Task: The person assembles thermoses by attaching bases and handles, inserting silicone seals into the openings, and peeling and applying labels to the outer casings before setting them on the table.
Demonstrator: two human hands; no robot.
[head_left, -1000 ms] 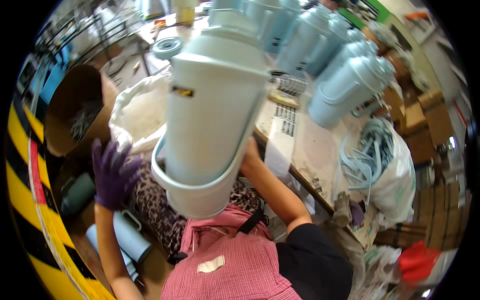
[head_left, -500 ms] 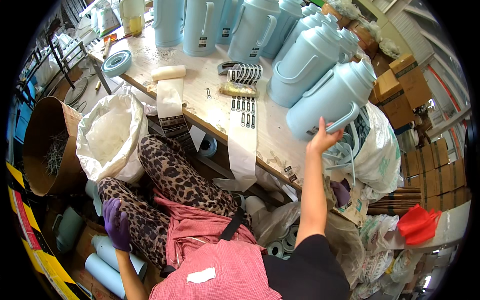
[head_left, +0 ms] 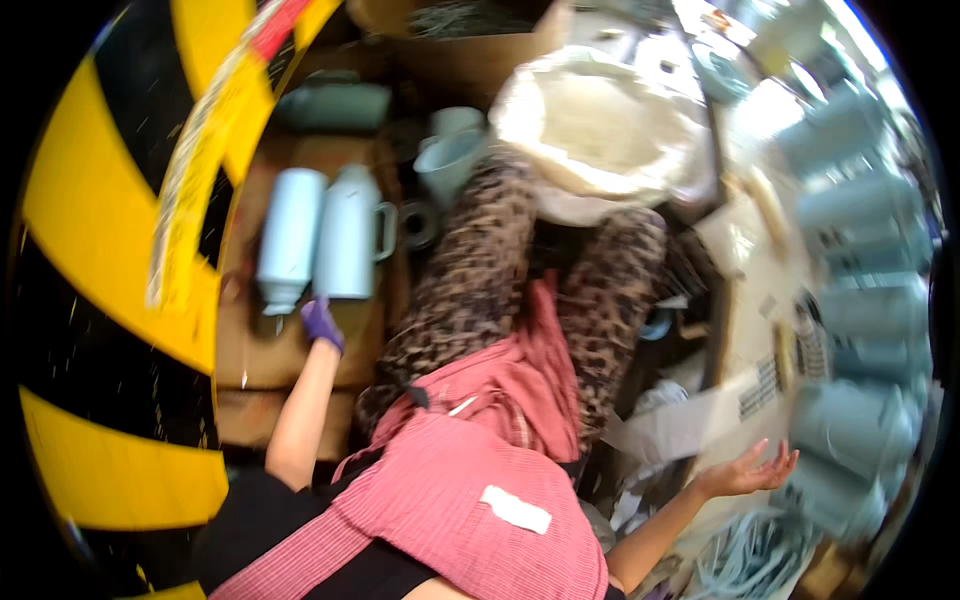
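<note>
My left hand (head_left: 322, 325), in a purple glove, is at the base end of a light blue thermos flask (head_left: 346, 240) lying on cardboard (head_left: 265, 365) at my left. Blur hides whether its fingers grip the flask. A second light blue flask body (head_left: 291, 225) lies beside it. On the right, my bare right hand (head_left: 745, 472) is off the flasks, palm turned up and fingers apart, over the table edge. Nearest to it is a standing light blue thermos flask (head_left: 825, 500), one of several lined up on the table (head_left: 745, 330).
A white-lined sack (head_left: 600, 130) stands ahead of my knees. Beyond the flasks lie a dark green flask (head_left: 335, 105) and a pale blue jug-like part (head_left: 450, 165). Yellow-black striped barrier (head_left: 90, 290) runs along my left. Light blue handles (head_left: 755, 555) are heaped near my right arm.
The view has swung left. My right hand has let go of the tilted flask, which now stands on the table. My left hand has reached out to the flask lying on the cardboard.
</note>
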